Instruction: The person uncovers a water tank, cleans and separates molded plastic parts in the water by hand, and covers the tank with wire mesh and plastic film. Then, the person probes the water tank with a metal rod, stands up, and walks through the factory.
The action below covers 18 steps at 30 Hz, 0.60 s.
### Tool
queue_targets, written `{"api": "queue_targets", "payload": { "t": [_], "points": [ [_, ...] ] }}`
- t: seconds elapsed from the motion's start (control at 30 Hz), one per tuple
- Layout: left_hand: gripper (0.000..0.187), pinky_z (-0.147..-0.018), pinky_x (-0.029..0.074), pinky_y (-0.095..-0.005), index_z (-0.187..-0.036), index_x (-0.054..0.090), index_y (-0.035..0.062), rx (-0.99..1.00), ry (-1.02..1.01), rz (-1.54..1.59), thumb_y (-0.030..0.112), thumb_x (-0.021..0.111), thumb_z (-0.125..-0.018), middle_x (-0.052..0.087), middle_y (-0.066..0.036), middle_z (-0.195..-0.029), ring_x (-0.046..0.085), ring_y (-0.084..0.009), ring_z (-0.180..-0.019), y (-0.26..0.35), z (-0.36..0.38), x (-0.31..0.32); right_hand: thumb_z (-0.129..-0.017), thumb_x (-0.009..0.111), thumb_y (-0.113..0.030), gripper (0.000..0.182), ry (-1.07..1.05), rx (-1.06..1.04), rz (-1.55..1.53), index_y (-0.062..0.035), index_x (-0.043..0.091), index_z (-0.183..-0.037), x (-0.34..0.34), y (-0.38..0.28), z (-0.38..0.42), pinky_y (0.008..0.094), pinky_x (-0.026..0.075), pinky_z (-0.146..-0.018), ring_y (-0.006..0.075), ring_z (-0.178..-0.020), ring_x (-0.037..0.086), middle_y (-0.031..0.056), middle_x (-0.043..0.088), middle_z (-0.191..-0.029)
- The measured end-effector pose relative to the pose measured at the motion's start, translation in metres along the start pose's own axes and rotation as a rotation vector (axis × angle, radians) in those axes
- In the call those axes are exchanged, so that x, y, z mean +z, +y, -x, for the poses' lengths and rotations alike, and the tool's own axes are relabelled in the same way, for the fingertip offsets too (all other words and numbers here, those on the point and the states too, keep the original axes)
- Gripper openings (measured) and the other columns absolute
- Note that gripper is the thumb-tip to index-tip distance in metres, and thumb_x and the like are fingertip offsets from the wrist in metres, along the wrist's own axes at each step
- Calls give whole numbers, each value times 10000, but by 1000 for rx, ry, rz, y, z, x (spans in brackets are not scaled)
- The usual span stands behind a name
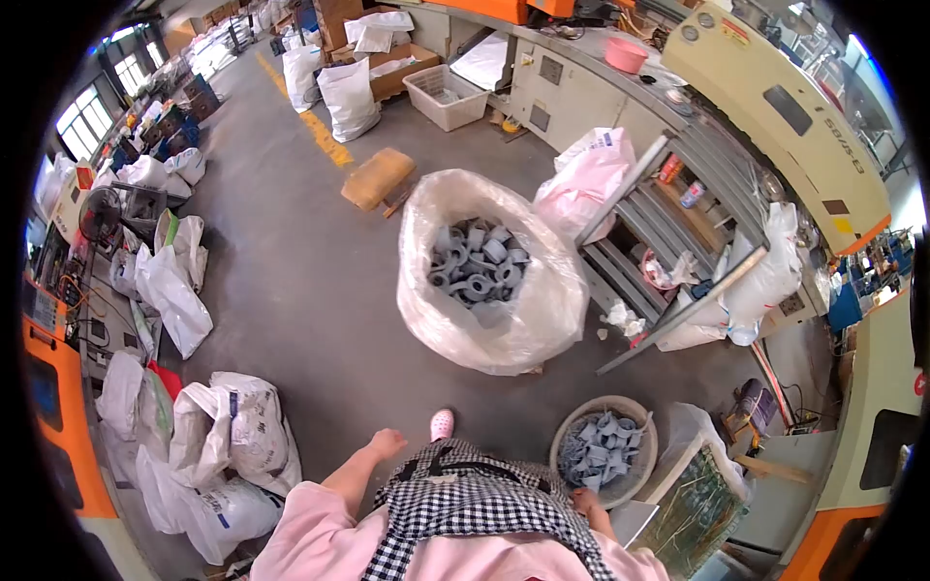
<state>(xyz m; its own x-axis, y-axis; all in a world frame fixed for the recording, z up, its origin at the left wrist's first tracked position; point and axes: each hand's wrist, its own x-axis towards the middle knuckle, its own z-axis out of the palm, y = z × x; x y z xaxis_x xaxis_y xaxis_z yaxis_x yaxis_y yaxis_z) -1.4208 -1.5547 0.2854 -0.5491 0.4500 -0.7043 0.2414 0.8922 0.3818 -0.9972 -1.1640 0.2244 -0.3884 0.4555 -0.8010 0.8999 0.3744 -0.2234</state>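
My left hand (389,443) hangs out in front of my left side, fingers loosely curled, with nothing visible in it. At my right hip, my right hand (585,501) is closed on the near rim of a round basket (556,447); its fingertips are partly hidden. Grey curved plastic parts (603,447) fill the basket, along with thin scraps. Ahead stands a large clear plastic bag (436,339), its mouth wide open, holding many grey ring-shaped plastic parts (478,261).
White sacks (232,436) are piled at the left. A slatted metal rack (668,232) and a pink bag (586,179) stand right of the large bag. A small wooden stool (380,179) sits beyond it. Machines (775,107) line both sides. A box (693,513) is at the lower right.
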Motion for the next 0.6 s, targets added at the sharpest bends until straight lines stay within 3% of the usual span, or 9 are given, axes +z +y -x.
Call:
{"api": "queue_targets", "payload": {
  "t": [0.1,0.23,0.37,0.53,0.6],
  "points": [
    [348,-808,492,-392,-954,662,65,33,52,48,368,607,-792,667,-146,-912,633,-308,-881,-12,-11,-73,-751,682,-352,411,17,77,21,-32,617,-1001,1,-75,-16,403,470,-842,358,-993,593,206,636,-1003],
    [319,-825,485,-411,-998,638,47,25,242,82,297,623,-799,647,-176,-951,612,-334,-929,-41,-26,-156,-745,691,-306,533,188,-112,75,-34,523,-1171,-11,-180,-58,407,435,-912,370,-1061,549,228,581,-1115],
    [303,-790,493,-396,-1006,631,44,55,387,271,260,647,-795,653,-172,-917,626,-317,-887,-44,-38,-232,-747,683,-254,684,303,-202,7,-58,375,-1326,-83,-320,-73,415,400,-965,399,-1127,488,268,489,-1224],
    [292,-771,497,-373,-1012,632,57,5,452,384,261,653,-803,659,-154,-895,634,-291,-858,-82,-67,-302,-785,633,-137,683,452,-345,-32,-51,288,-1368,-136,-452,-130,425,431,-903,369,-1069,515,259,424,-1261],
    [264,-746,499,-358,-984,643,70,-41,478,424,269,649,-811,666,-143,-863,643,-272,-820,-117,-88,-318,-803,571,-23,659,577,-410,-311,-46,256,-1381,-160,-522,-137,404,442,-869,352,-1052,518,248,387,-1262]
  ]
}}
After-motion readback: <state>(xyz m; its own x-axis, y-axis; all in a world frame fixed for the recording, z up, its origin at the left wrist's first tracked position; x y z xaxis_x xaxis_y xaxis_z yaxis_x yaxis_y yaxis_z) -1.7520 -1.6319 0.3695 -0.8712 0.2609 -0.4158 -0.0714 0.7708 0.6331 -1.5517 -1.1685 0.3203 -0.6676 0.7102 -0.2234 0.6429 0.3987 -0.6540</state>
